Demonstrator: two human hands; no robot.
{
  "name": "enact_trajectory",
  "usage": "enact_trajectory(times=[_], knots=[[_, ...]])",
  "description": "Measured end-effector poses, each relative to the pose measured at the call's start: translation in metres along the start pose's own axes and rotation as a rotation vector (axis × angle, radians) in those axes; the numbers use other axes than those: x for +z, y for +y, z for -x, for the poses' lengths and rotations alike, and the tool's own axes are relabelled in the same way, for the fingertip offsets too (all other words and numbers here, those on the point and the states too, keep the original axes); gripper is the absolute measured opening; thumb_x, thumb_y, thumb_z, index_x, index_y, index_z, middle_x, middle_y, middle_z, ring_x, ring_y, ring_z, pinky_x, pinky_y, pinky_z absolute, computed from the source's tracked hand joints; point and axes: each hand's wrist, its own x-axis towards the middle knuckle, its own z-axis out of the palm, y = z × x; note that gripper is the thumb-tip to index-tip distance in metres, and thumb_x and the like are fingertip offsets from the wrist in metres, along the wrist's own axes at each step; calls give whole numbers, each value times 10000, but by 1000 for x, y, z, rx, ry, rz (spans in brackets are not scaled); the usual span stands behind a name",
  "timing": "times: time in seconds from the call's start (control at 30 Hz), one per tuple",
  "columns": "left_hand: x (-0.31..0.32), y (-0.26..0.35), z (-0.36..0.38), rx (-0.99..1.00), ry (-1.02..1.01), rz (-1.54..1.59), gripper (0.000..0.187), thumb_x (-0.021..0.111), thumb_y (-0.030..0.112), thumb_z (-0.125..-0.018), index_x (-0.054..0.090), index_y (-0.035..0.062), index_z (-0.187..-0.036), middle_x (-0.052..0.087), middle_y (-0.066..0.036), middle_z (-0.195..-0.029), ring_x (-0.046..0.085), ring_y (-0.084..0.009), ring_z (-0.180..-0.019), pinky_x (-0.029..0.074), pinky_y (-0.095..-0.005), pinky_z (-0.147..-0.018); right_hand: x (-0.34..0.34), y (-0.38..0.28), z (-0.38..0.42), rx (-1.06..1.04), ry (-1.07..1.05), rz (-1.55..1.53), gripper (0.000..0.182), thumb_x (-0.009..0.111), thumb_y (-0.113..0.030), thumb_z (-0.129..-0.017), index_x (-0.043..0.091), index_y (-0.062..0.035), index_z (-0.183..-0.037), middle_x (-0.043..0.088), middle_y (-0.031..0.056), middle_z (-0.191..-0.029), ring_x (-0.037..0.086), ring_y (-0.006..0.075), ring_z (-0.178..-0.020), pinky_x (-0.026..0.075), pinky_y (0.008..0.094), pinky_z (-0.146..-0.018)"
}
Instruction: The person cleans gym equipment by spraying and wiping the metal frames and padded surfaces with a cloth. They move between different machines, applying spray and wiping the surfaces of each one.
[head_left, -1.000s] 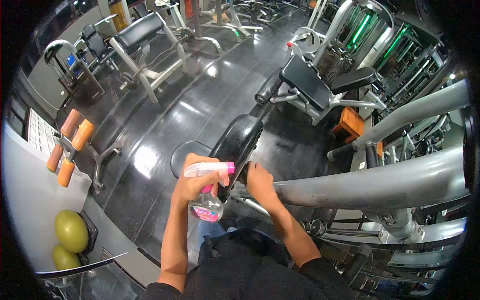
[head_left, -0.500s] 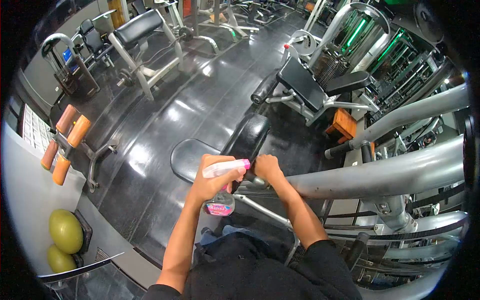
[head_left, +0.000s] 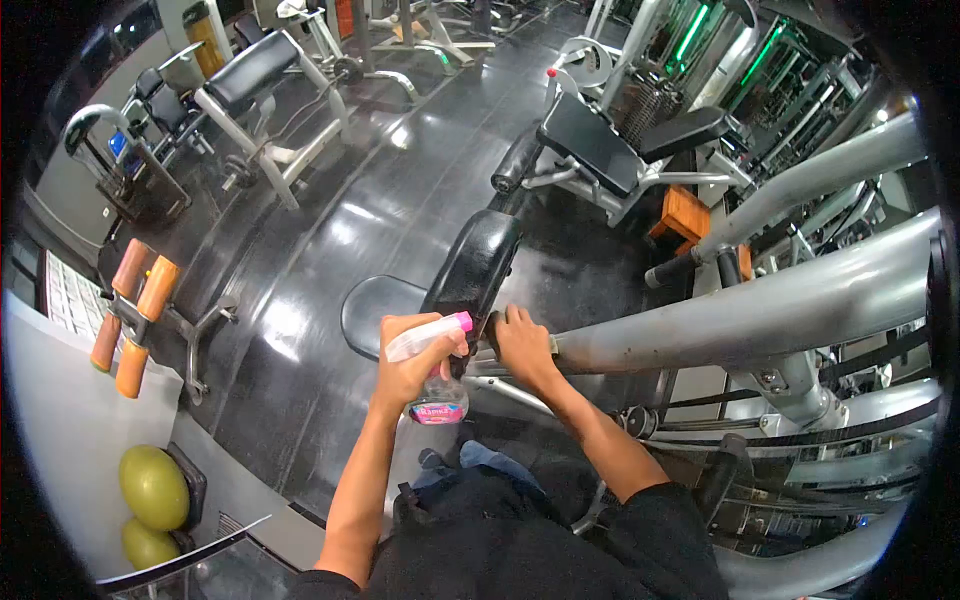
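Observation:
A clear spray bottle [head_left: 438, 402] with a pink and white trigger head is gripped in my left hand [head_left: 408, 365], its nozzle facing the black padded backrest [head_left: 478, 262]. Beside the lower right edge of that pad is my right hand [head_left: 522, 345], fingers bent and partly spread; a bit of something greenish shows by its wrist side, and what lies under the palm is hidden. A round-ended black seat [head_left: 382, 312] sits left of the backrest. The thick silver machine tube [head_left: 700, 325] runs right from near my right hand.
Another padded bench [head_left: 590, 140] stands ahead, near a wooden box [head_left: 682, 218]. On the left are a stand with orange foam rollers [head_left: 157, 288] and green balls [head_left: 154, 487]. A bench with a barbell [head_left: 250, 75] is at the back left.
The view has shifted slightly. My right hand has moved from a closed shape at the pad's edge to a more spread one. My left hand still holds the bottle.

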Motion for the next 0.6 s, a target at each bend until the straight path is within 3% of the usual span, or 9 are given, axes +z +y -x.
enact_trajectory(times=[0.07,0.17,0.23,0.33,0.47,0.53,0.57,0.6], knots=[[1,4,1,-18,10,0,239,656,160,-863,696,-33,-727,663,-65,-630,577,-109,-442,413,-246,-426,0,-4,11,44,82,-120,224,598,-141,-822,589,-77,-1037,558,128,-991,629,305,-892,572,408,-615],[2,4,1,-34,25,29,251,644,168,-867,697,-46,-746,674,-72,-649,577,-110,-445,414,-242,-427,5,-20,22,161,25,-69,220,582,-132,-847,574,-89,-1062,548,120,-987,631,316,-902,573,407,-600],[1,2,1,-31,10,52,263,637,175,-871,694,-53,-752,679,-77,-659,573,-111,-445,413,-241,-427,-5,-32,26,277,18,-125,313,642,-79,-786,551,-86,-1085,547,133,-984,624,334,-914,548,449,-654],[-2,1,1,-28,14,10,306,630,213,-868,684,-70,-762,688,-104,-686,576,-129,-444,414,-244,-419,-15,-44,47,437,63,-409,467,739,-96,-721,559,-169,-1146,549,144,-1003,632,381,-928,530,494,-724],[-3,-5,2,-32,11,27,321,633,227,-865,680,-76,-770,689,-118,-693,580,-136,-447,421,-249,-418,46,-58,102,637,39,-580,369,703,-159,-811,563,-98,-1147,590,160,-1086,634,350,-990,540,427,-799],[-6,-4,3,-37,26,58,337,636,243,-866,677,-77,-769,689,-131,-700,579,-141,-448,429,-254,-419,123,-66,126,1221,239,-1102,337,665,-254,-918,590,-29,-1159,632,127,-1162,645,281,-1016,525,382,-825],[-6,-3,3,-44,19,54,337,636,243,-866,677,-77,-769,689,-131,-700,579,-141,-448,429,-254,-419,115,-71,125,1232,239,-1106,337,665,-254,-918,590,-29,-1159,632,127,-1162,645,281,-1016,525,382,-825],[-6,-2,2,-32,16,43,343,635,249,-868,675,-78,-772,687,-135,-699,580,-145,-449,432,-254,-419,93,-79,115,1314,421,-1560,367,639,-297,-945,597,-4,-1161,637,110,-1169,642,246,-1013,519,368,-833]])
